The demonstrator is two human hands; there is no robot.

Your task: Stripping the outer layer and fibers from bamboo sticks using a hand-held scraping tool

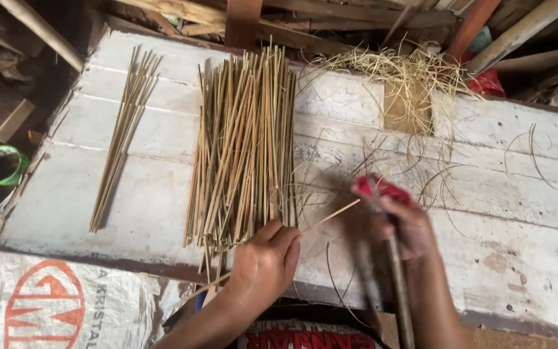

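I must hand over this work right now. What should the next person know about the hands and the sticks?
Left hand: pinches one thin bamboo stick at the board's near edge.
Right hand: grips a red-handled knife, blurred, at the stick's far end.
Large stick pile: middle of the white board.
Small stick bundle: left side.
Loose shavings: far right.
Done or left: which pile is finished cannot be told.
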